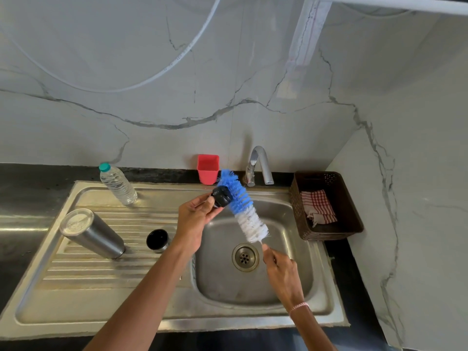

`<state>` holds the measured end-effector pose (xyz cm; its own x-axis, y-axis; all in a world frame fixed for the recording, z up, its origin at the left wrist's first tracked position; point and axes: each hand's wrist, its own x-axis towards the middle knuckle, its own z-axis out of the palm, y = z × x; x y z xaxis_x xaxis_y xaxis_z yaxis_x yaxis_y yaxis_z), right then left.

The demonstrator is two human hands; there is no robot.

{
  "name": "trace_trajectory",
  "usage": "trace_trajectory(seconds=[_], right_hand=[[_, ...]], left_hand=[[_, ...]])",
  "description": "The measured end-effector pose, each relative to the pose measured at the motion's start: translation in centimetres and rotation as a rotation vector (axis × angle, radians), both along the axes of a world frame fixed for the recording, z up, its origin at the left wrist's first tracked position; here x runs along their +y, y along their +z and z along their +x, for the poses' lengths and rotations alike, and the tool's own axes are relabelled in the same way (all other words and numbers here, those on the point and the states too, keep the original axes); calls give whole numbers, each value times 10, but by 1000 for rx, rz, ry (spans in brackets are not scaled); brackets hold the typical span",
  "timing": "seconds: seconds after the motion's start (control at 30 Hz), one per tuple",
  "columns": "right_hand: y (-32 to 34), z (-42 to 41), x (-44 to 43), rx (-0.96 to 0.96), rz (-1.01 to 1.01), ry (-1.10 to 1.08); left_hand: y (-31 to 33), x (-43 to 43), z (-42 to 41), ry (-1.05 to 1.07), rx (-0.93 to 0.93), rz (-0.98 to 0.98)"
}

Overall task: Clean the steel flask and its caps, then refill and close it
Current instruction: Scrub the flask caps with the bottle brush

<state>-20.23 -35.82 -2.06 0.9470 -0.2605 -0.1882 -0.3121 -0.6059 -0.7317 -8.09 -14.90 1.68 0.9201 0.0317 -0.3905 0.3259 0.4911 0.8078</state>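
My left hand pinches small black plastic cap, frame centre; right hand fisted round blue-white bristle bottle brush. Inverted steel flask lower left. Risk: scrubbing force flicks cap into sink.

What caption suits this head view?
Left hand holds a black cap while right hand scrubs it with a brush.

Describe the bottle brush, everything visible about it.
The bottle brush has a long cylindrical head of bristles, blue on the far half and white on the near half. It is held tilted over the sink basin, tip pointing toward the red cup. The right hand grips its thin handle, mostly hidden. The blue bristles press against the black cap held in the left hand.
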Motion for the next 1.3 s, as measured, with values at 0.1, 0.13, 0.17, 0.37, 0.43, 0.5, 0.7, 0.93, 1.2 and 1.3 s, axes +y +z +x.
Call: trace_trajectory(seconds=[0.1,0.13,0.17,0.37,0.43,0.5,0.7,0.93,1.2,1.3], right_hand=[[-4,-6,-1,-10,7,-3],[-3,-3,1,-8,5,2],[-2,1,4,-8,0,1],[3,13,9,-16,-25,-22],[2,2,5,-10,-26,-13],[0,-8,0,-5,-21,-15],[9,5,12,10,-11,-13],[20,6,2,-92,-114,-142],[21,13,14,-271,-298,-111],[24,28,13,-256,-281,-123]], left_hand=[[2,5,2,2,-14,23],[2,1,-1,-33,-20,39],[1,-3,-6,-68,-28,53],[1,-7,-7,-50,-48,40],[3,2,0,8,-41,26],[2,9,3,47,-44,19],[-5,-7,-12,-43,-37,70],[-5,1,-5,-5,26,54],[-2,-14,-10,-58,8,138],[-2,-16,-13,-71,-21,126]])
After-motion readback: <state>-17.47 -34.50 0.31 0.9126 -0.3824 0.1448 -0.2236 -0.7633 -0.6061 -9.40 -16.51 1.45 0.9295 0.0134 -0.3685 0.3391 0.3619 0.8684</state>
